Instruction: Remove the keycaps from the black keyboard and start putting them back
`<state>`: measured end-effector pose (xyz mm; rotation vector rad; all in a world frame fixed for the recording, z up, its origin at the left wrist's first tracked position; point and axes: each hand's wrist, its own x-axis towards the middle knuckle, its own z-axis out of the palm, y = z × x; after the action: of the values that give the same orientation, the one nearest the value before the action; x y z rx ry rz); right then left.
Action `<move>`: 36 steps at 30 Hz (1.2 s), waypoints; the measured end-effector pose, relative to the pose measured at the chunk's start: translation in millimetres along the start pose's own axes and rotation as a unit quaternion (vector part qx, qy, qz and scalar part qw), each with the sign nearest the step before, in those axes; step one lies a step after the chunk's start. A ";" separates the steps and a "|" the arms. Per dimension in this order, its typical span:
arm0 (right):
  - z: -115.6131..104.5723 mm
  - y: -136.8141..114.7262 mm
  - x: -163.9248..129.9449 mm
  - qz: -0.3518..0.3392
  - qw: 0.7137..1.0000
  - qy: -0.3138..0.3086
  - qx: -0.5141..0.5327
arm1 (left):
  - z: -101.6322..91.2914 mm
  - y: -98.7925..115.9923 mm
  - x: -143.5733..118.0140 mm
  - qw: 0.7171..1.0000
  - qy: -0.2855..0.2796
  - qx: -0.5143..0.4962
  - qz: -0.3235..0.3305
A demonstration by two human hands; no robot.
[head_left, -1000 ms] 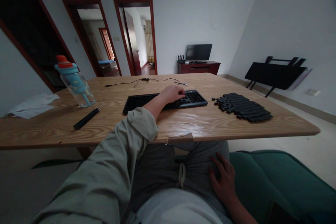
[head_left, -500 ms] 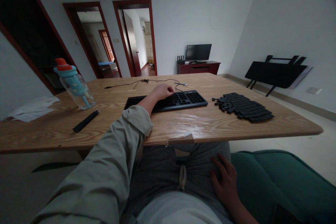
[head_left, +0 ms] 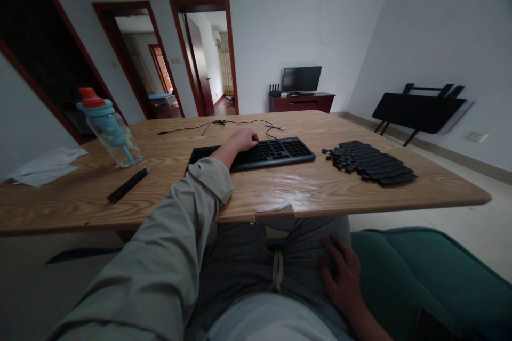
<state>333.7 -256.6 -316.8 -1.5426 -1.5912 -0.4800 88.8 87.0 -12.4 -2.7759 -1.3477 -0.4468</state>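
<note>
My left hand (head_left: 242,140) rests with loosely curled fingers on the upper middle of a black keyboard (head_left: 280,152), which lies flat on the wooden table (head_left: 320,192); its grey-green sleeve crosses the table's front edge. To the right of the keyboard lies a heap of several loose black keycaps (head_left: 372,162). My right hand (head_left: 340,272) lies flat and empty on my right thigh, below the table edge. The left part of the keyboard is hidden behind my forearm.
A clear bottle (head_left: 108,128) with a blue and orange cap stands at the left, a thin black tool (head_left: 127,185) lies in front of it, and white paper (head_left: 44,166) lies at the far left. A thin cable (head_left: 224,123) runs behind the keyboard. A green seat (head_left: 420,272) is at my right.
My left hand has slid leftward along the keyboard, from near its right section toward the middle. My right hand has stayed on my thigh.
</note>
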 end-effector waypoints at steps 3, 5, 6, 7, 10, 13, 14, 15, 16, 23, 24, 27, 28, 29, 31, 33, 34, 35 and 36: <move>-0.5 0.0 0.0 -0.001 1.000 -0.003 -0.002 | -1.2 -1.4 0.8 1.000 -0.008 0.001 -0.007; -0.8 0.4 -0.4 -0.002 1.000 -0.004 0.000 | -1.4 -2.5 0.8 1.000 -0.010 -0.008 -0.009; -0.9 0.6 -0.5 -0.002 1.000 -0.003 0.001 | -1.3 -2.9 0.7 1.000 -0.009 -0.016 -0.010; -0.9 0.8 -0.7 -0.003 1.000 -0.002 0.002 | -1.1 -3.3 0.5 1.000 -0.008 -0.024 -0.012; -1.1 0.8 -0.8 -0.005 1.000 -0.002 0.003 | -0.7 -2.8 0.0 0.999 -0.010 -0.041 -0.019; -1.1 0.6 -0.9 0.001 1.000 -0.005 0.003 | -1.7 -0.3 -0.5 0.999 -0.013 -0.029 -0.018; -1.0 0.6 -1.0 0.002 1.000 -0.006 0.003 | -2.3 0.6 -0.7 1.000 -0.014 -0.021 -0.017; -1.0 0.7 -1.2 0.003 1.000 -0.008 0.003 | -2.8 1.4 -1.0 1.000 -0.015 -0.013 -0.016; -1.0 0.8 -1.3 0.004 1.000 -0.009 0.003 | -3.4 1.9 -1.4 1.000 -0.016 -0.008 -0.013; -1.6 -0.4 0.6 0.001 1.000 -0.006 -0.004 | -5.3 4.6 -5.7 1.000 0.000 -0.011 -0.007; -1.8 -0.8 1.0 -0.001 1.000 -0.003 -0.006 | -5.7 5.9 -6.2 1.000 -0.002 0.000 -0.005; -2.1 -1.2 1.7 -0.006 1.000 0.000 -0.007 | -7.5 10.4 -6.7 0.999 -0.015 0.040 0.004; -2.0 -1.0 1.5 -0.006 1.000 -0.001 -0.006 | -8.0 11.6 -6.6 0.999 -0.019 0.051 0.007; -1.9 -0.7 1.3 -0.005 1.000 -0.002 -0.005 | -8.4 12.5 -6.4 0.998 -0.021 0.060 0.009; -1.4 0.1 0.4 -0.002 1.000 -0.006 -0.004 | -8.7 13.4 -6.0 0.997 -0.024 0.072 0.013; -0.8 0.8 -0.6 -0.002 1.000 -0.009 -0.002 | -8.5 13.7 -6.1 0.997 -0.022 0.075 0.016; -0.6 1.0 -1.0 -0.001 1.000 -0.010 -0.001 | -8.3 13.7 -6.2 0.997 -0.018 0.074 0.017; -0.3 1.1 -1.3 -0.001 1.000 -0.009 0.000 | -8.1 13.8 -6.4 0.997 -0.015 0.071 0.018; -0.1 1.2 -1.5 -0.001 1.000 -0.009 0.001 | -7.8 13.8 -6.5 0.997 -0.013 0.068 0.019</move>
<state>334.7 -257.4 -318.2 -1.5488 -1.6060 -0.4670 93.7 72.3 -5.2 -2.7003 -1.2778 -0.3065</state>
